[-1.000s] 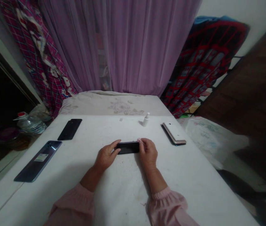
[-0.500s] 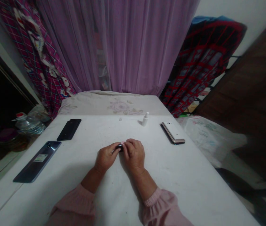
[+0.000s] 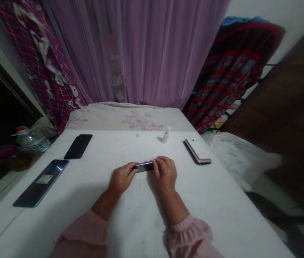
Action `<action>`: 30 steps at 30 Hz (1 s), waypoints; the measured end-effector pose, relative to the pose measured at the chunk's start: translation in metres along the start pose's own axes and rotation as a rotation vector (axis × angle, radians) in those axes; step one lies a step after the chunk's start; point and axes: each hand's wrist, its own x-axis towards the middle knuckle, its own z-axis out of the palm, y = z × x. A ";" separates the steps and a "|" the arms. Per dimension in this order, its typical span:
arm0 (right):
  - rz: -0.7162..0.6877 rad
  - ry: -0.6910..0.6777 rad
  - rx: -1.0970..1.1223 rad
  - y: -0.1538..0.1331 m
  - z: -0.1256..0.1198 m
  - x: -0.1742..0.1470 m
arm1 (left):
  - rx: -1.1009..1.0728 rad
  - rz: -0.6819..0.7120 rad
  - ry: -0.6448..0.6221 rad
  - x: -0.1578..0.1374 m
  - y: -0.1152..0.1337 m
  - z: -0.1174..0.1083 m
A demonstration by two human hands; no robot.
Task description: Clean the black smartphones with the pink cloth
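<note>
Sideways above the white table is a dark phone [image 3: 144, 167]. Its left end is pinched between the thumb and fingers of my left hand [image 3: 121, 179]. My right hand [image 3: 165, 173] is closed at the phone's right end, with a bit of pink cloth [image 3: 153, 160] showing at its fingertips. Most of that cloth is hidden by the fingers. Beyond the hands, a small white spray bottle [image 3: 165, 135] stands upright on the table.
To the left lie a black phone [image 3: 78, 146] and a blue-grey phone [image 3: 41, 184] with a label. Stacked phones [image 3: 198, 150], a white one on top, lie at the right. A plastic bottle [image 3: 32, 139] stands beyond the table's left edge; purple curtains [image 3: 152, 53] hang behind.
My right hand has slid right along the phone with the pink cloth, uncovering more of the phone. My left hand has stayed nearly in place.
</note>
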 end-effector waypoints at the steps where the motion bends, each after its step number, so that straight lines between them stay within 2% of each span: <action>1: -0.016 -0.015 0.013 -0.006 0.003 -0.002 | 0.001 -0.002 -0.003 0.000 0.001 0.000; 6: -0.118 -0.098 0.084 -0.032 0.014 -0.009 | -0.043 -0.009 -0.027 0.000 0.003 -0.002; 10: -0.087 -0.125 0.073 -0.023 0.010 -0.002 | -0.073 -0.047 -0.036 0.001 0.001 -0.001; 15: 0.139 -0.062 0.055 0.020 0.000 0.012 | -0.093 -0.089 -0.015 0.004 -0.002 0.000; 18: 0.403 -0.087 0.171 0.041 0.001 0.012 | -0.049 -0.069 0.004 0.007 -0.005 0.000; 21: 0.614 -0.096 0.331 0.045 0.007 0.009 | 0.003 -0.019 0.029 0.009 -0.007 -0.001; 25: 0.646 -0.109 0.422 0.034 0.012 0.010 | 0.027 0.049 0.032 0.011 -0.006 0.000; 30: 0.608 -0.115 0.337 0.021 0.008 0.008 | 0.047 0.037 0.051 0.010 -0.003 0.002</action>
